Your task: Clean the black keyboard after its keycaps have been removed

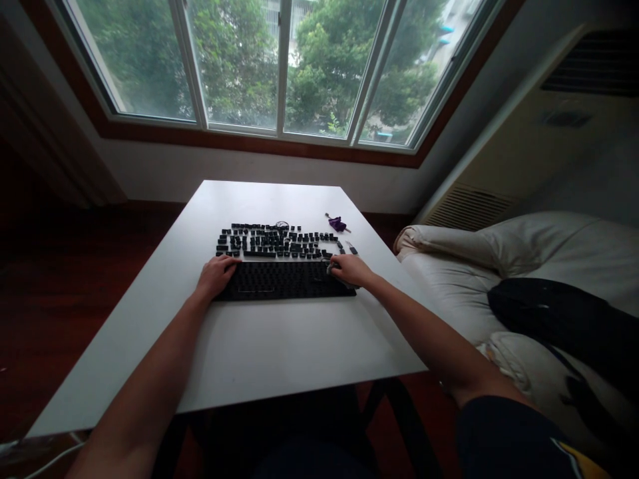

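Observation:
A black keyboard [284, 281] lies across the middle of a white table [259, 346]. Several loose black keycaps [277, 241] are laid out in rows just behind it. My left hand [215, 274] rests on the keyboard's left end, fingers curled over its far corner. My right hand [349, 269] sits at the keyboard's right end, fingers closed around a small pale object that I cannot make out. A small dark piece [352, 249] lies on the table just beyond my right hand.
A purple tool [337, 223] lies at the back right of the table. A white bed with pillows [524, 266] and a dark garment [564, 319] stands close on the right. A wide window [279, 66] fills the far wall. Dark wooden floor lies left.

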{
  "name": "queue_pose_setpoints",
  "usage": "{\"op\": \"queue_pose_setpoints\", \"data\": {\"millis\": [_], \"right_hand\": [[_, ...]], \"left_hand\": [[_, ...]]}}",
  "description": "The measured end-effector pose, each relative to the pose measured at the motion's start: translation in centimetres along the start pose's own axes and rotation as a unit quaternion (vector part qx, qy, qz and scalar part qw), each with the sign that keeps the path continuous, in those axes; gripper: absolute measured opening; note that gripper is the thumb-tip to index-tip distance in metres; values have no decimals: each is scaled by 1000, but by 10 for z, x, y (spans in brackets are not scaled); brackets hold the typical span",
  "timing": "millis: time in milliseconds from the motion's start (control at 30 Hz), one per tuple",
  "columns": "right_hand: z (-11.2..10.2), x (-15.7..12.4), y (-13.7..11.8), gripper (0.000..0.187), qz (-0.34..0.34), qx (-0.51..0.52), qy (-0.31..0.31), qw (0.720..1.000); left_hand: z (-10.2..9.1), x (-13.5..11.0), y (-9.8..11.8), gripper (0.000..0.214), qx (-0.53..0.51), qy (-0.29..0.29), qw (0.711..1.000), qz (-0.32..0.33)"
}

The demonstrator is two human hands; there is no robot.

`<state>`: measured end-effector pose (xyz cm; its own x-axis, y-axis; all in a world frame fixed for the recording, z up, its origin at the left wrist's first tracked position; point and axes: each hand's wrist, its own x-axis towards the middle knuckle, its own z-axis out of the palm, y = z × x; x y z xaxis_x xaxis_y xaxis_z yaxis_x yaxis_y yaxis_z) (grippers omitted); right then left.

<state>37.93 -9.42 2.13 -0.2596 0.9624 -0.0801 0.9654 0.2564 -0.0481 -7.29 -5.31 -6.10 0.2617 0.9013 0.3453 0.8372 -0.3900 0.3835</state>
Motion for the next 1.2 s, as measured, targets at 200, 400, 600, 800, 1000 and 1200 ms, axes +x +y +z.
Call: {"op": "queue_pose_setpoints", "data": {"millis": [200, 400, 600, 800, 1000, 1200], "right_hand": [[-4, 3, 13, 26, 50, -26, -58, 997], [-7, 6, 29, 26, 40, -18, -100, 994], [-15, 11, 11, 21, 56, -49, -90, 993], [-14, 24, -55, 26, 12, -28, -16, 999], [-9, 33, -55, 23, -21, -21, -53, 998], [-14, 29, -26, 22, 24, -47, -96, 994]], "left_hand": [[2, 0, -1, 33, 5, -2, 1000, 1], [1, -2, 5, 33, 3, -9, 1000, 3], [-2, -1, 11, 33, 2, -12, 1000, -4], [-5, -1, 12, 33, -11, -16, 1000, -1], [-6, -1, 14, 33, -14, -17, 1000, -1], [-4, 1, 12, 32, -11, -14, 1000, -10]]}}
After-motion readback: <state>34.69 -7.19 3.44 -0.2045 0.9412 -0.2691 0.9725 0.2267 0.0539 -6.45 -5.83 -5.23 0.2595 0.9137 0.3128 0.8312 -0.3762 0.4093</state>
